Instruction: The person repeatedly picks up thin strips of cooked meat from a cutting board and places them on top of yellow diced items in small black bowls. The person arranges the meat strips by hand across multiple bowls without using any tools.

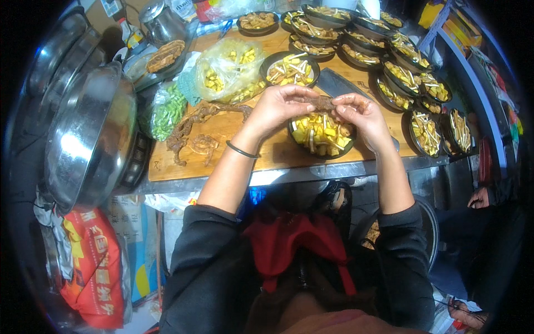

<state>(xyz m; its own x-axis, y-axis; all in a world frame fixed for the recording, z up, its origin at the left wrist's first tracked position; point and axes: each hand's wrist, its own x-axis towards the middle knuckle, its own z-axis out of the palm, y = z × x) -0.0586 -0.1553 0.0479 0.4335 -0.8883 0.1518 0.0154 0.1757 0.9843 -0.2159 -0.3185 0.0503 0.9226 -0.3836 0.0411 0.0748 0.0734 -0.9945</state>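
Both my hands are raised over the wooden board, pinching a piece of brown cooked meat (322, 103) between them. The fingers of my left hand (278, 108) close on its left end; the fingertips of my right hand (361, 114) grip the other end. Right below is a black bowl (324, 156) filled with yellow cubes and pale strips, its far side partly covered by my hands. More brown meat (192, 119) lies on the board to the left, in a long strip and a flat piece. Behind my hands lies a broad dark blade (336, 84).
Several filled black bowls (401, 78) crowd the right, some stacked. Another filled bowl (267, 65) stands behind my left hand, beside a plastic bag (208, 54) of yellow cubes. A green vegetable bag (167, 111) and large metal basin (92, 133) stand left. Another person's hand (478, 197) shows right.
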